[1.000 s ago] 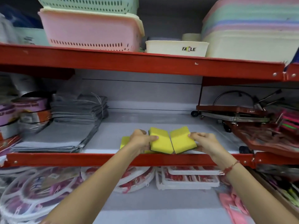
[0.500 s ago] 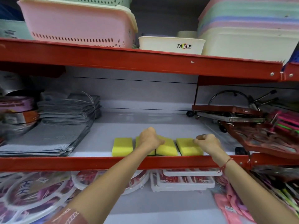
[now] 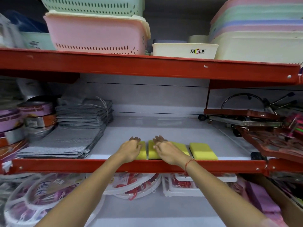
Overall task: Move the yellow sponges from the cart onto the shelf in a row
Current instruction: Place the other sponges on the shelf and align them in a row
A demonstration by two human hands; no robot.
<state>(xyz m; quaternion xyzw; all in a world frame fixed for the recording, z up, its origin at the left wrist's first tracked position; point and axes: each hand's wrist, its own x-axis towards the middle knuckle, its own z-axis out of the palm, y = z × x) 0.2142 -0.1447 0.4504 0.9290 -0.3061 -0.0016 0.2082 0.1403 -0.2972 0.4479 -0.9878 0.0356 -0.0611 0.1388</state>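
A store shelving unit with red metal rails fills the view. The middle shelf (image 3: 147, 126) has a pale grey surface, and along its front edge lies a row of yellow sponges. The rightmost sponge (image 3: 203, 151) lies uncovered, flat, just behind the red front rail (image 3: 65, 166). To its left, close beside it, a second sponge (image 3: 180, 147) is mostly covered by the right hand (image 3: 168, 151), which lies palm down across it and the next sponge (image 3: 153, 152), fingers spread and loose rather than gripping. A thin red thread circles that wrist. Further left, a narrow gap apart, another sponge (image 3: 142, 152) shows only its right end; the left hand (image 3: 131, 149) rests flat on top of it, fingers relaxed and extended toward the back of the shelf. How many sponges lie under the hands cannot be told exactly.

Left of the sponges on the same shelf sits a stack of grey folded cloths (image 3: 78, 126). On the shelf above stand a pink basket (image 3: 96, 33) and a white tub (image 3: 183, 50) marked FABLE.
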